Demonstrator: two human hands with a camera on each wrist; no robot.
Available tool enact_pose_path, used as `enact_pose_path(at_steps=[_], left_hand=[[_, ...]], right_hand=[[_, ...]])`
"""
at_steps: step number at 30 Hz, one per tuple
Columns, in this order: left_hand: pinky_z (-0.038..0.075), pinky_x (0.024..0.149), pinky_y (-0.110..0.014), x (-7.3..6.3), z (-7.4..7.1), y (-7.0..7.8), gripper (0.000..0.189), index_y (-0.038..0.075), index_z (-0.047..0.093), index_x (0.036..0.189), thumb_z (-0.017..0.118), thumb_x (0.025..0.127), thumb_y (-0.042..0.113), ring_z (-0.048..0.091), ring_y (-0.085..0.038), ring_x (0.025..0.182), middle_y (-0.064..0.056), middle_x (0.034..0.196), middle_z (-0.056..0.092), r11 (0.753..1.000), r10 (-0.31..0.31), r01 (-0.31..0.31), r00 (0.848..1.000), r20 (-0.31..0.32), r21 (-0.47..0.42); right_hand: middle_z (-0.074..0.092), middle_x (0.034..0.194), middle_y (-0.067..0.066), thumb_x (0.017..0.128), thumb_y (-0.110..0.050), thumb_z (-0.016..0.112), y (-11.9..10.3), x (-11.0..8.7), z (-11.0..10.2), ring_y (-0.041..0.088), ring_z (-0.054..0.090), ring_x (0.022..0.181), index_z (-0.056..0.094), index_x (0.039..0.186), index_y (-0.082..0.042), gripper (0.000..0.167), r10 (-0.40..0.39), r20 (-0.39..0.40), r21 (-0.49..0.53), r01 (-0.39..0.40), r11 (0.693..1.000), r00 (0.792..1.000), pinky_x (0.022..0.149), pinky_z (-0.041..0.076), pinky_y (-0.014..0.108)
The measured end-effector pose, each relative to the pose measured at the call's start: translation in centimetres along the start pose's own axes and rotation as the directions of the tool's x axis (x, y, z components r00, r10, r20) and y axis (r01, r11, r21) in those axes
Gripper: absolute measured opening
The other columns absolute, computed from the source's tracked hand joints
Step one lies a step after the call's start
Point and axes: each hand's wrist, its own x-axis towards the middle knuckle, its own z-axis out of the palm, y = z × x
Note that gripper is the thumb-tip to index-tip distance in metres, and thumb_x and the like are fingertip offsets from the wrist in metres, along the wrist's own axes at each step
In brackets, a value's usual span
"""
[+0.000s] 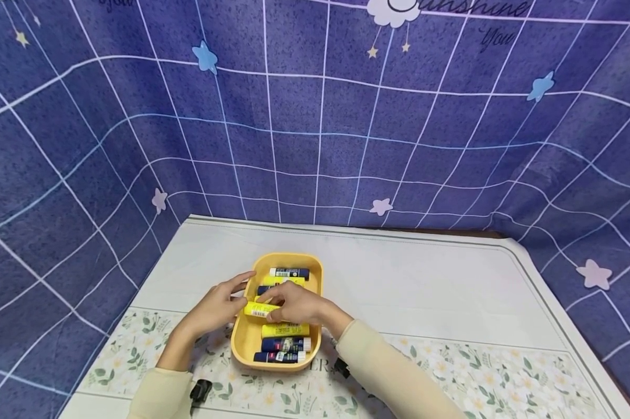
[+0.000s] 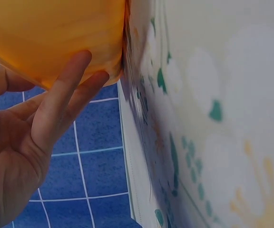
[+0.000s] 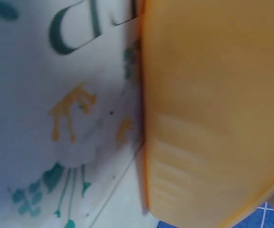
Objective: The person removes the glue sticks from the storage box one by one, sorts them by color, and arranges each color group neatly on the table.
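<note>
A yellow plastic tray (image 1: 321, 285) stands on the table, holding several yellow and dark blue glue sticks lying crosswise. My right hand (image 1: 301, 305) reaches over its right side and pinches a yellow glue stick (image 1: 257, 309) between thumb and fingers. At the left rim is my left hand (image 1: 215, 305), thumb near that stick's left end. In the left wrist view, the left hand (image 2: 18, 156) has fingers against the tray's outer wall (image 2: 46, 23) while thumb and another finger reach over the rim. The right wrist view shows mostly the tray's outer side (image 3: 213, 118); the right hand's fingers are hidden there.
Nearer me in the tray lie another yellow glue stick (image 1: 286, 330) and dark blue ones (image 1: 283, 344); a further dark blue stick (image 1: 296, 273) is at the far end. A floral runner (image 1: 493, 372) crosses the white table (image 1: 425, 279). Blue curtain (image 1: 346, 145) hangs behind and beside it.
</note>
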Motion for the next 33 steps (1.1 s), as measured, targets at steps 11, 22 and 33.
enact_pose_path(at_steps=[11,22,33], left_hand=[[0.065,0.075,-0.038,0.1,0.0,-0.1,0.06,0.012,0.03,0.164,0.045,0.106,0.009,0.069,-0.042,0.118,-0.034,0.158,0.04,1.0,-0.01,0.01,1.0,-0.011,-0.012],[0.065,0.073,-0.036,0.0,-0.1,0.0,0.061,0.012,0.029,0.164,0.045,0.105,0.008,0.073,-0.035,0.11,-0.036,0.157,0.041,1.0,-0.019,0.019,1.0,-0.015,-0.015],[0.065,0.073,-0.035,0.2,0.0,-0.1,0.062,0.013,0.03,0.164,0.046,0.105,0.009,0.073,-0.034,0.112,-0.035,0.157,0.041,1.0,-0.016,0.016,1.0,-0.017,0.007]], right_hand=[[0.071,0.119,0.01,0.094,-0.004,0.071,-1.1,-2.0,-2.6,0.02,0.067,0.104,0.068,0.136,-0.012,0.043,-0.023,-0.14,0.096,0.036,0.995,0.99,0.093,0.059,0.042],[0.069,0.111,0.024,0.091,0.007,0.066,1.1,-4.0,-8.0,0.023,0.069,0.093,0.063,0.138,0.0,0.048,0.051,-0.479,0.403,0.168,0.9,0.877,0.094,0.06,0.038],[0.064,0.122,0.03,0.094,0.006,0.06,5.6,-3.7,-9.9,0.023,0.068,0.091,0.062,0.132,0.012,0.039,0.253,-0.663,0.525,0.197,0.828,0.704,0.086,0.06,0.033]])
